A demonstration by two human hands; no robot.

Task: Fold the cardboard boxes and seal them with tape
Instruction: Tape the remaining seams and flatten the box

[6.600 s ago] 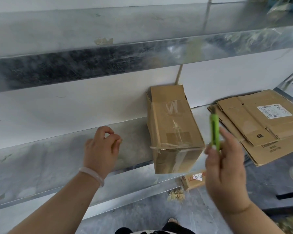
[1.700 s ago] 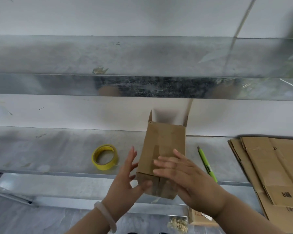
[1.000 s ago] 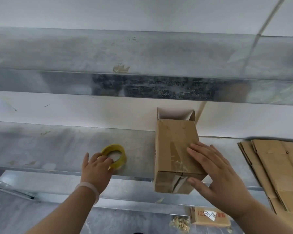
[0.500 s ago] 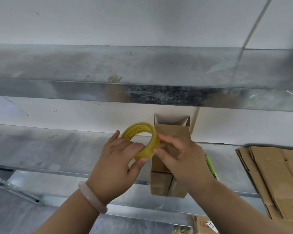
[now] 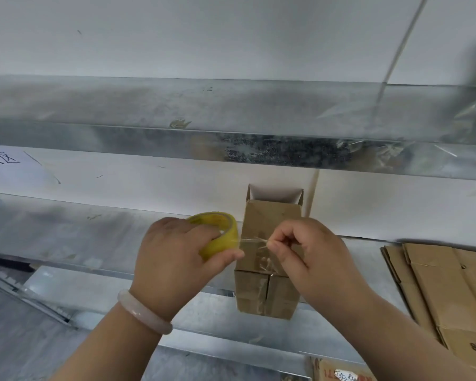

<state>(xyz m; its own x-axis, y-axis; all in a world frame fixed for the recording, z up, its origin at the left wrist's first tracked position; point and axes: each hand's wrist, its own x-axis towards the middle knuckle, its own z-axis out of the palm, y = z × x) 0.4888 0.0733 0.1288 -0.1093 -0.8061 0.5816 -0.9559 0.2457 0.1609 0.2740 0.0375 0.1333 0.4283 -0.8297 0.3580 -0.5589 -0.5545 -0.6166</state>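
One cardboard box (image 5: 270,218), far end open

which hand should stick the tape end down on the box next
Probably right: the right hand pinches the tape end right by the box; the left hand grips the tape roll.

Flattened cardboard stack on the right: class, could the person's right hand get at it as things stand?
Probably yes, once freed: the right hand pinches the tape end drawn from the tape roll. Nothing visible stands between it and the flattened cardboard stack.
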